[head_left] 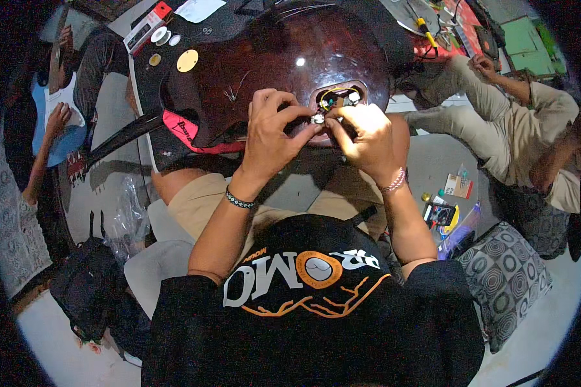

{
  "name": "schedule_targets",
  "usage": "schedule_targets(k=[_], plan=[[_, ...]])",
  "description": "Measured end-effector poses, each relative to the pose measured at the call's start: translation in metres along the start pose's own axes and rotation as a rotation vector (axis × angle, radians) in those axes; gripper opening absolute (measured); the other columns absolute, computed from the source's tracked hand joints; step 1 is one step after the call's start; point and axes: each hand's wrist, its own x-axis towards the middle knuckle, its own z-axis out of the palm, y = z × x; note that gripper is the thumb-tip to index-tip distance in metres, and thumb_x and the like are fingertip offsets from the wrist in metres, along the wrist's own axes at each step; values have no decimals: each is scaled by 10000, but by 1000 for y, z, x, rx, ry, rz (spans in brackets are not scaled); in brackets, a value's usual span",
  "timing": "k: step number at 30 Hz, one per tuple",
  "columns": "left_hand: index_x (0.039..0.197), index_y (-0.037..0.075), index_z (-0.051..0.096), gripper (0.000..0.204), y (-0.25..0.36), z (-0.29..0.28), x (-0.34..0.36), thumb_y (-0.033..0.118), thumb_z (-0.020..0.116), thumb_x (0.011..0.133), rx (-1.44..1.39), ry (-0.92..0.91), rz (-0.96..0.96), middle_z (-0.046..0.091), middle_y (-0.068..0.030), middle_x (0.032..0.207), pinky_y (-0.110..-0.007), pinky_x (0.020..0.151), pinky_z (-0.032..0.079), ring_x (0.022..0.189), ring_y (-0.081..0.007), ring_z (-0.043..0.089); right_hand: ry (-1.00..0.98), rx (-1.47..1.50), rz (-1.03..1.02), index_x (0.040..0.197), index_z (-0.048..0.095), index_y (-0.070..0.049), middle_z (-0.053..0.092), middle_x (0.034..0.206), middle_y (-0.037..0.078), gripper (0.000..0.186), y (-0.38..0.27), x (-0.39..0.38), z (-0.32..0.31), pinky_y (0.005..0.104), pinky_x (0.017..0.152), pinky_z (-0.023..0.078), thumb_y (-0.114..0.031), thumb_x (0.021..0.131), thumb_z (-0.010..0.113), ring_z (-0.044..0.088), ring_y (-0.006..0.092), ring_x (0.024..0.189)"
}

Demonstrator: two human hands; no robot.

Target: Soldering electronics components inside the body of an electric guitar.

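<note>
Upper centre of frame: we see the left hand pinching a small metal part, forefinger and thumb nearly together. Right hand curled in close; we cannot tell what its fingertips grip. Glossy dark-brown guitar body, curved, lies beneath and above both hands; its rounded cutout, yellow wire inside, sits just above the pinch.

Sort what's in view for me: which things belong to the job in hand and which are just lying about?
Likely part of the job:
brown guitar body
yellow wire in its open cavity
small metal part at the left hand's fingertips

Likely just lying about:
circle-patterned cushion
black bag
clear plastic bag
</note>
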Motion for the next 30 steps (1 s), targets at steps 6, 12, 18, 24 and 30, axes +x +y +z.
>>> schedule_targets(k=[6, 12, 18, 24, 30], plan=[[993, 99, 826, 250, 1, -10, -4, 176, 916, 773, 26, -29, 46, 682, -80, 1094, -460, 993, 478, 1168, -335, 576, -82, -48, -102, 1034, 780, -120, 763, 915, 97, 145, 1, -2, -1, 438, 776, 558, -214, 928, 811, 723, 304, 823], [1000, 97, 821, 240, -4, -17, -7, 157, 900, 782, 21, -34, 63, 681, -87, 1110, -475, 1013, 486, 1172, -343, 577, -49, -64, -176, 1013, 768, -101, 739, 891, 106, 157, 0, -1, 6, 442, 806, 541, -200, 903, 820, 696, 304, 819], [1001, 96, 825, 226, -5, -16, -6, 148, 890, 791, -1, -52, 73, 682, -97, 1111, -483, 1028, 492, 1176, -356, 584, -70, -57, -184, 1009, 771, -103, 741, 891, 105, 161, 1, 1, 3, 446, 806, 541, -203, 897, 825, 697, 303, 836], [978, 92, 828, 193, -7, -15, -7, 148, 879, 800, -17, -45, 77, 684, -103, 1107, -490, 1020, 500, 1173, -362, 592, -27, -156, -111, 1054, 790, -146, 720, 944, 46, 203, 6, 14, -21, 401, 797, 488, -189, 866, 853, 632, 275, 864], [992, 86, 824, 195, -8, -16, -6, 139, 876, 811, 8, -44, 121, 688, -100, 1101, -484, 1003, 511, 1170, -359, 600, -146, -217, -201, 1028, 784, -141, 705, 1007, 53, 212, 17, 22, -10, 433, 838, 460, -206, 835, 844, 639, 289, 946]])
